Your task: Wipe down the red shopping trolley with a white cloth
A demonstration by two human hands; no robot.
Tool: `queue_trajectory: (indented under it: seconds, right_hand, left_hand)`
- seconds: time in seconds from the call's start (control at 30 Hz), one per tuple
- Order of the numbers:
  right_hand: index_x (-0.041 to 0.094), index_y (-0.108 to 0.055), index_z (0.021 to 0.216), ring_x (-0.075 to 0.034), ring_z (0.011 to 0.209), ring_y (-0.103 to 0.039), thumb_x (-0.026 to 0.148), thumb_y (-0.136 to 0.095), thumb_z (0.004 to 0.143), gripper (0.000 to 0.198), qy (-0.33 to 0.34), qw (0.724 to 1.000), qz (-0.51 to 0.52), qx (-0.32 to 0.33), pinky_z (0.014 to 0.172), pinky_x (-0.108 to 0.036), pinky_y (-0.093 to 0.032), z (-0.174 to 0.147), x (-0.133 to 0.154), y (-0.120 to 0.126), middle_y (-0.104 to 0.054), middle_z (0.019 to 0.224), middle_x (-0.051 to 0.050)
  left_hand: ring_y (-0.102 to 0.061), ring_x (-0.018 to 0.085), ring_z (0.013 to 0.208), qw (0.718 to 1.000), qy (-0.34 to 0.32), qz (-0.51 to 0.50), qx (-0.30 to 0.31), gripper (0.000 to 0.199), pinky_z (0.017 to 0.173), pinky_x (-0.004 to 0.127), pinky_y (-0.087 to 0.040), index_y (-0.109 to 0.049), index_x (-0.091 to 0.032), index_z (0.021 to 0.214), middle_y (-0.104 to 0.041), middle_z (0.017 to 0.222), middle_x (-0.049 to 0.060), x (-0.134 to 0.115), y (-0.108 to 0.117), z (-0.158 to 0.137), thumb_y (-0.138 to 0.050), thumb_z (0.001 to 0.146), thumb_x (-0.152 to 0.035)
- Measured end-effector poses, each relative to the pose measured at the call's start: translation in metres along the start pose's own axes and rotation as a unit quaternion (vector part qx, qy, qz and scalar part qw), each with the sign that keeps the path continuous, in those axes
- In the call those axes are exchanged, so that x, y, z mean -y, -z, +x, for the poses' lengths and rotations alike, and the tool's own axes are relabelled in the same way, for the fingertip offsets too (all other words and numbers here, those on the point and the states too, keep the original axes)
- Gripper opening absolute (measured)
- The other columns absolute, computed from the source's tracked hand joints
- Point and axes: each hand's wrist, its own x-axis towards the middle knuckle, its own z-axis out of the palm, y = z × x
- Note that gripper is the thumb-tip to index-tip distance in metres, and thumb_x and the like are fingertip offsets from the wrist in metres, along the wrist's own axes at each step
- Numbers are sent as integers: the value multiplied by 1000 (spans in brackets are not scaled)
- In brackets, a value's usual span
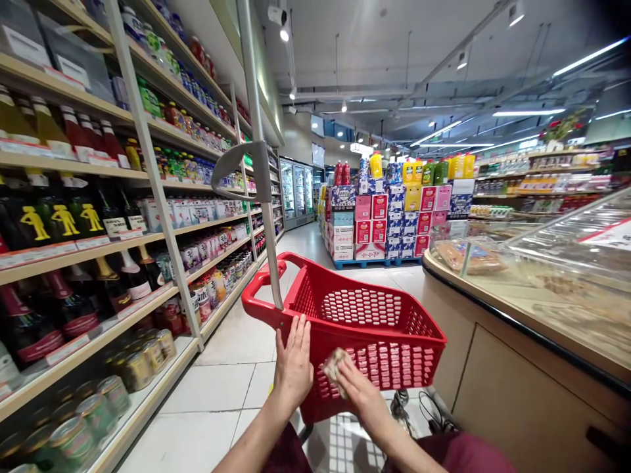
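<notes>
In front of me stands a red plastic shopping basket cart [372, 335] with holes through its walls. A grey metal pole [270, 249] rises from its left end, with a grey loop handle [261, 172] on it. My left hand [294, 361] rests flat on the near left side of the basket, fingers stretched and close together. A crumpled, light patterned cloth [334, 368] is under the fingers of my right hand [359, 391], pressed against the basket's near wall. My right palm and part of the cloth are hidden.
Shelves [162, 177] of bottles and cans line the left side. A counter [493, 341] with packaged food closes in on the right. Stacked drink boxes [379, 223] stand on blue pallets ahead. Dark cables [434, 412] lie on the tiled floor beside the counter.
</notes>
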Motion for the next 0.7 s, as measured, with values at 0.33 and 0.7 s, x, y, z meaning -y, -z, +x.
queue_trajectory:
  seconds: [0.33, 0.7]
  right_hand:
    - [28, -39, 127, -12, 116, -42, 11, -35, 86, 44, -42, 997, -63, 5, 92, -25, -45, -54, -41, 26, -53, 121, -1]
    - [30, -39, 126, -13, 117, -42, 8, -34, 84, 48, -121, 988, -99, 15, 93, -28, -44, -86, -70, 45, -51, 122, -1]
  left_hand:
    - [-12, 23, 132, 995, -86, -9, 49, 68, 106, 49, -9, -29, -11, 132, -28, 140, 9, -43, -25, -4, -42, 65, -14]
    - [-7, 21, 132, 983, -148, -49, 99, 66, 105, 50, -8, -25, -11, 133, -19, 143, 9, -81, -41, 8, -39, 69, -16]
